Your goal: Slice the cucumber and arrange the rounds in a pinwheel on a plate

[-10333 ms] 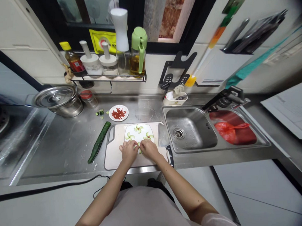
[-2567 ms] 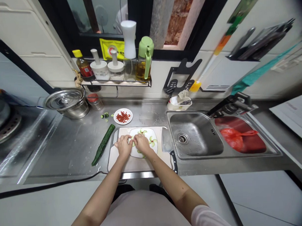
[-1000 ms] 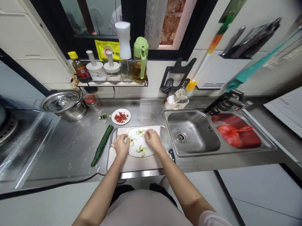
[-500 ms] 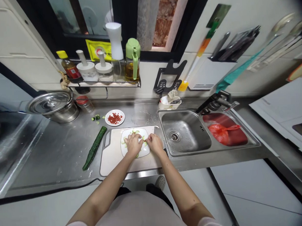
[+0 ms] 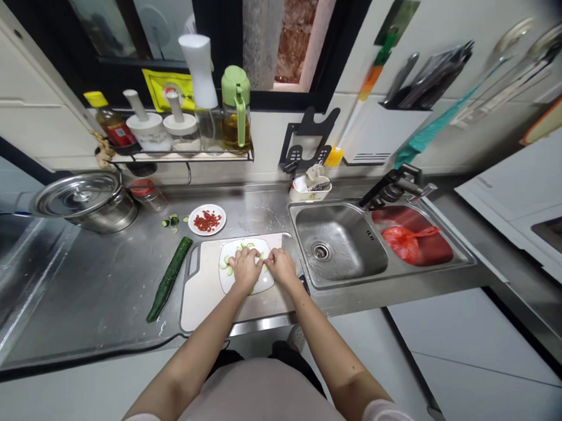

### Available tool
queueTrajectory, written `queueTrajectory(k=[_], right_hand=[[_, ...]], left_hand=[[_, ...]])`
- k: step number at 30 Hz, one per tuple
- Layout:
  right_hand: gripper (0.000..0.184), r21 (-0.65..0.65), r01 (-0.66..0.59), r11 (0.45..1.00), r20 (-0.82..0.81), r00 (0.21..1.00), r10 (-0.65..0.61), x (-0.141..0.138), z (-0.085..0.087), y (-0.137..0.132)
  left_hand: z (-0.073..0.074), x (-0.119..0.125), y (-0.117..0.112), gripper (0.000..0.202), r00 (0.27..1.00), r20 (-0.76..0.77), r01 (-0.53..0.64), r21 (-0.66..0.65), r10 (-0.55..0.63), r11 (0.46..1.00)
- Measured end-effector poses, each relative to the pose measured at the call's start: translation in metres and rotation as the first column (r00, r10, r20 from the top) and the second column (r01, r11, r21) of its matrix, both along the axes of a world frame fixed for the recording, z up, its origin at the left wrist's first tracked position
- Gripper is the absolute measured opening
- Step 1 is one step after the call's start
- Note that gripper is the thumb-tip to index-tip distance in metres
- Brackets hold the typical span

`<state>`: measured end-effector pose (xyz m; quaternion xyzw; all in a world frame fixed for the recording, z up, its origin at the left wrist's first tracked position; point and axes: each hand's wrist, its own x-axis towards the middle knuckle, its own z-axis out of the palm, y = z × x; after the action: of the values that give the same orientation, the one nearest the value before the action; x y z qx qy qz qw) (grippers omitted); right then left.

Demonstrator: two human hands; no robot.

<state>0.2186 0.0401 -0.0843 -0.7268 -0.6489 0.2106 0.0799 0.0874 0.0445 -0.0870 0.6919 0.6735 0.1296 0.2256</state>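
Note:
A squarish white plate [image 5: 266,283] lies on the pale cutting board [image 5: 201,304], with thin cucumber slices [image 5: 247,244] set around it. My left hand [image 5: 246,269] is over the middle of this plate, its fingers curled down and thumb and forefinger meeting at a slice. Close by on the right, my right hand [image 5: 281,266] pinches at the plate's right side, fingertips almost touching the left ones. A bit of green shows between the two hands; the fingers partly cover it. Left of the board lies a long dark green cucumber [image 5: 169,280].
Behind the board stands a round white plate [image 5: 192,222] of chopped red bits, beside small cucumber pieces [image 5: 173,220]. A lidded steel pot [image 5: 102,213] and red-capped jar [image 5: 151,199] are back left. A double sink [image 5: 342,239] holds a red plastic bag [image 5: 403,245] at right.
The view has shifted slightly, moving the scene a little to the left. Both hands stay over the plate, and the fingertips have drawn slightly closer around a slice.

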Motion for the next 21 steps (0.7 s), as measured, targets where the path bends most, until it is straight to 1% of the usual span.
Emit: queueTrajectory(k=[8, 13, 17, 19, 21], right_hand=[[0.012, 0.020, 0.001, 1.000, -0.009, 1.000, 0.000, 0.001, -0.001, -0.001], [0.011, 0.075, 0.042, 0.996, -0.056, 0.998, -0.037, 0.006, 0.003, -0.002], [0.013, 0.134, 0.082, 0.988, -0.111, 0.992, -0.067, 0.017, 0.010, -0.005], [0.015, 0.165, 0.091, 0.982, -0.137, 0.988, -0.069, 0.024, 0.012, -0.009], [0.016, 0.192, 0.101, 0.976, -0.164, 0.984, -0.070, 0.031, 0.013, -0.014]], left_hand=[[-0.004, 0.002, 0.000, 0.017, 1.000, 0.014, -0.013, 0.021, 0.013, 1.000], [-0.001, 0.002, 0.000, 0.015, 0.996, 0.067, -0.058, 0.019, 0.056, 0.998], [0.007, -0.004, 0.001, 0.016, 0.980, 0.144, -0.147, 0.051, 0.138, 0.988], [0.012, -0.012, 0.000, 0.016, 0.959, 0.197, -0.222, 0.080, 0.203, 0.972], [0.016, -0.023, -0.003, 0.016, 0.930, 0.244, -0.309, 0.112, 0.275, 0.944]])
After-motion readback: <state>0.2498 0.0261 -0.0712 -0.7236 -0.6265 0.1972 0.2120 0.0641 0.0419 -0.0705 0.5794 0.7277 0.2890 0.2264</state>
